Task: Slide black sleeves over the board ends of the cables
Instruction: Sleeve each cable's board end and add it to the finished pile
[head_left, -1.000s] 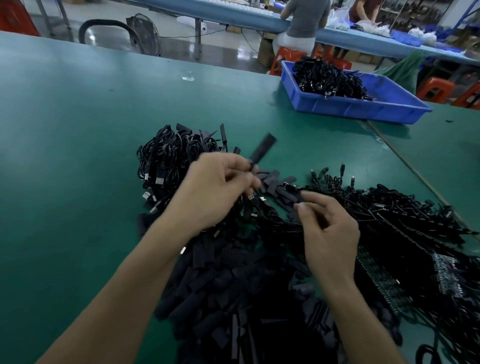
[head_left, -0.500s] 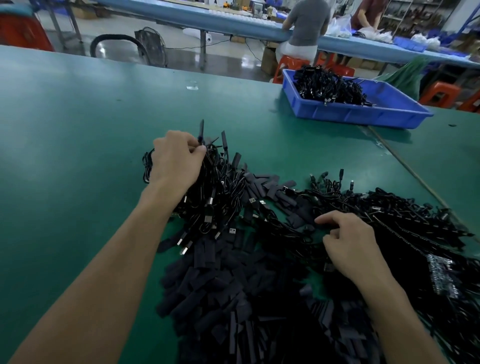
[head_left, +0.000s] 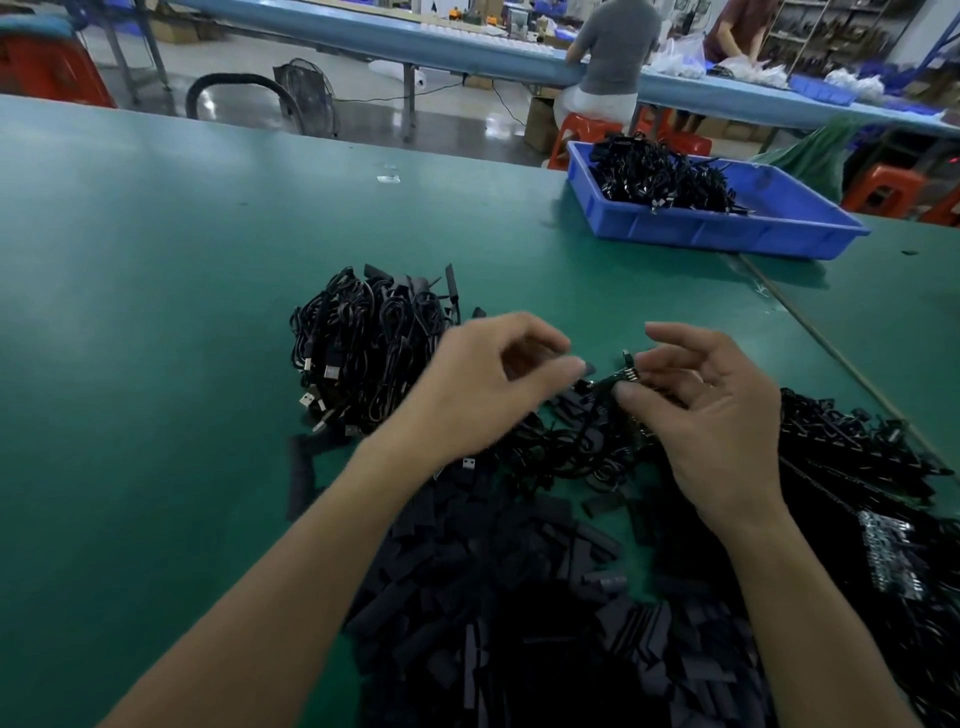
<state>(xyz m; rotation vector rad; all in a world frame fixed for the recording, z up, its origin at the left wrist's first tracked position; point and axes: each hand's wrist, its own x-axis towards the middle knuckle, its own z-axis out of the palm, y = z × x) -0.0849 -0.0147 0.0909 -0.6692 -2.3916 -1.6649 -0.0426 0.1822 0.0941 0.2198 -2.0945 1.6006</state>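
My right hand (head_left: 711, 415) pinches the small board end of a black cable (head_left: 626, 376) between thumb and fingertips, above the middle of the piles. My left hand (head_left: 488, 389) is blurred, just left of it, fingers curled; a short black sleeve (head_left: 588, 369) shows at its thumb tip, a few centimetres from the board end. Loose black sleeves (head_left: 493, 597) are heaped under my forearms. A bundle of coiled cables (head_left: 363, 353) with USB plugs lies at the left. More cables with bare boards (head_left: 857, 457) spread out on the right.
A blue tray (head_left: 727, 231) at the far right of the green table (head_left: 156, 312) holds more black cables (head_left: 660, 176). Beyond the table edge a person sits on a red stool (head_left: 587, 130) at another bench. A floor fan (head_left: 306, 98) stands behind.
My left hand has come back from the left cable bundle toward the centre. My right hand has lifted off the right pile with a cable's board end in its fingers.
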